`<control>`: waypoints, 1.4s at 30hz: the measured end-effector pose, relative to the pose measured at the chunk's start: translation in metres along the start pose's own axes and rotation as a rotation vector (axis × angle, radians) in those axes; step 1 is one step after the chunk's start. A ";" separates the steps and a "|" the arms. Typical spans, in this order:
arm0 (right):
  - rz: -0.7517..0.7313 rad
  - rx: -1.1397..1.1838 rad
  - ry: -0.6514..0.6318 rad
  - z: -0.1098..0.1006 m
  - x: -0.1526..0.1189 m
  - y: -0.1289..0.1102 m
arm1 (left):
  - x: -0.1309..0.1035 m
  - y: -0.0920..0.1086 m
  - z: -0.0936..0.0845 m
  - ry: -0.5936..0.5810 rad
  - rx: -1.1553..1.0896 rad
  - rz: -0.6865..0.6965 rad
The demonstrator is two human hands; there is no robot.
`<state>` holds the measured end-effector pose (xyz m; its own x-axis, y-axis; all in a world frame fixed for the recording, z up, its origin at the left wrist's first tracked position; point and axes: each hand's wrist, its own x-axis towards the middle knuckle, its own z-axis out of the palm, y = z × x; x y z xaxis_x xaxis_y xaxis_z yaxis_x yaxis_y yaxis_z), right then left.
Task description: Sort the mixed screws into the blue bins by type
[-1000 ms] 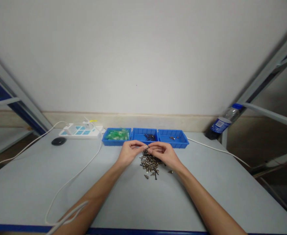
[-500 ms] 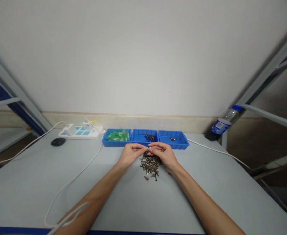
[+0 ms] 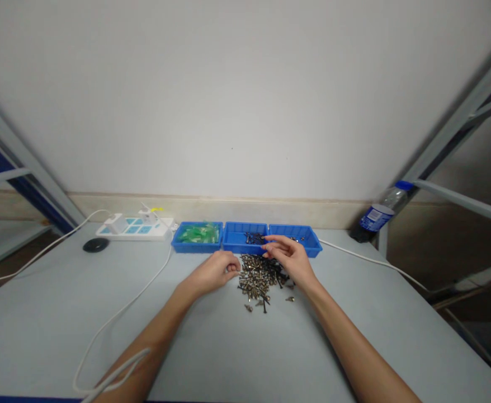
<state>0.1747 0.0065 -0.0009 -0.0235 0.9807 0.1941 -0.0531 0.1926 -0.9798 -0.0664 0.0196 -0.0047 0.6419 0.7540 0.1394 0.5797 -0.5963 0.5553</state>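
Well, nearest the person a dark screw (image 3: pixel 265 307) lies on the table (image 3: pixel 212 352) at the close edge of a loose pile of screws (image 3: pixel 253 280), its long axis running roughly toward and away from the body, while the rest point every which way. They look light, stiff, sturdy and perhaps a little slick, so I'd pinch one by the shank just under its head. Beside the pile the left hand (image 3: pixel 216 272) has its fingers curled in together, and farther out the right hand (image 3: pixel 291 260) hovers by the middle blue bin (image 3: pixel 234 248), thumb and forefinger close, though I can't tell whether either grips anything.
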 end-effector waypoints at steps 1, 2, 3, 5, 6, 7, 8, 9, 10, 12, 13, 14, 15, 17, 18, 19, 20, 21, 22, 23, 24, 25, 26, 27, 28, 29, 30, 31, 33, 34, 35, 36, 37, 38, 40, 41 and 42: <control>-0.002 -0.001 0.008 0.000 0.000 0.000 | 0.000 0.000 0.000 -0.003 0.007 0.003; -0.001 0.000 0.014 0.000 0.000 0.001 | 0.000 -0.001 0.001 -0.006 0.013 0.007; 0.002 -0.001 0.019 0.001 0.000 0.001 | 0.000 -0.001 0.001 -0.010 0.018 0.011; 0.011 -0.006 0.021 0.002 -0.001 0.002 | 0.000 -0.001 0.004 -0.014 0.027 0.020; 0.015 -0.010 0.018 0.003 -0.001 0.003 | 0.000 -0.001 0.005 -0.014 0.031 0.024; 0.017 -0.014 0.014 0.004 -0.001 0.003 | -0.001 -0.001 0.006 -0.013 0.035 0.029; 0.018 -0.017 0.009 0.004 -0.001 0.003 | -0.001 -0.001 0.007 -0.011 0.039 0.033; 0.019 -0.020 0.005 0.005 -0.001 0.004 | -0.001 -0.001 0.007 -0.006 0.043 0.037; 0.020 -0.026 0.001 0.005 -0.001 0.004 | -0.001 -0.001 0.007 0.002 0.046 0.040; 0.022 -0.046 -0.014 0.005 -0.001 0.005 | -0.002 -0.002 0.005 0.024 0.055 0.044; 0.023 -0.064 -0.027 0.005 -0.002 0.006 | -0.002 -0.002 0.004 0.037 0.060 0.047; 0.025 -0.083 -0.042 0.005 -0.002 0.007 | -0.002 -0.003 0.002 0.052 0.064 0.050; 0.029 -0.101 -0.060 0.006 -0.003 0.008 | -0.001 -0.003 0.001 0.066 0.067 0.057; 0.030 -0.138 -0.102 0.008 -0.005 0.010 | -0.001 -0.002 -0.001 0.097 0.069 0.077; 0.024 -0.156 -0.128 0.009 -0.006 0.011 | -0.001 0.000 -0.001 0.111 0.068 0.090; 0.015 -0.173 -0.157 0.010 -0.008 0.012 | -0.001 0.001 -0.001 0.122 0.067 0.102; 0.003 -0.189 -0.190 0.012 -0.009 0.013 | -0.001 0.003 -0.002 0.133 0.066 0.112; -0.007 -0.198 -0.221 0.013 -0.010 0.014 | -0.001 0.005 -0.002 0.140 0.066 0.119; -0.012 -0.199 -0.248 0.015 -0.012 0.015 | -0.001 0.007 -0.002 0.146 0.065 0.125; -0.011 -0.190 -0.269 0.016 -0.012 0.016 | -0.001 0.009 -0.002 0.152 0.063 0.130; -0.003 -0.173 -0.286 0.017 -0.013 0.016 | -0.002 0.011 -0.002 0.156 0.056 0.135; 0.011 -0.151 -0.301 0.018 -0.013 0.017 | -0.002 0.012 -0.001 0.158 0.046 0.142; 0.030 -0.127 -0.314 0.019 -0.014 0.017 | -0.002 0.013 -0.001 0.160 0.034 0.148; 0.049 -0.101 -0.322 0.019 -0.014 0.017 | -0.002 0.014 0.000 0.161 0.020 0.152; 0.067 -0.076 -0.325 0.019 -0.014 0.017 | -0.002 0.014 0.000 0.162 0.008 0.154; 0.083 -0.053 -0.324 0.020 -0.014 0.017 | -0.002 0.014 0.001 0.166 0.000 0.153; 0.097 -0.033 -0.321 0.020 -0.014 0.016 | -0.001 0.014 0.002 0.171 -0.003 0.150; 0.108 -0.016 -0.315 0.020 -0.014 0.016 | -0.001 0.014 0.003 0.176 -0.001 0.144; 0.130 0.007 -0.298 0.021 -0.013 0.014 | 0.000 0.012 0.004 0.182 0.017 0.133; 0.136 0.012 -0.277 0.020 -0.013 0.013 | 0.000 0.011 0.005 0.182 0.031 0.129; 0.133 0.012 -0.240 0.020 -0.012 0.011 | 0.000 0.009 0.006 0.182 0.046 0.125; 0.119 0.007 -0.176 0.019 -0.010 0.010 | 0.001 0.007 0.007 0.184 0.063 0.125; 0.095 0.001 -0.087 0.018 -0.009 0.008 | 0.001 0.005 0.008 0.187 0.078 0.126; 0.067 -0.002 0.012 0.015 -0.008 0.007 | 0.001 0.004 0.009 0.189 0.090 0.126; 0.011 -0.003 0.229 0.008 -0.005 0.006 | 0.001 0.002 0.008 0.193 0.109 0.122; -0.017 -0.011 0.326 0.004 -0.004 0.005 | 0.001 0.002 0.008 0.198 0.121 0.117; -0.045 -0.031 0.408 -0.001 -0.003 0.004 | 0.001 0.002 0.006 0.209 0.135 0.108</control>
<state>0.1751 0.0046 -0.0058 0.3763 0.9028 0.2083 -0.0147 0.2307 -0.9729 -0.0616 0.0172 -0.0088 0.5944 0.7163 0.3656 0.5841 -0.6970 0.4160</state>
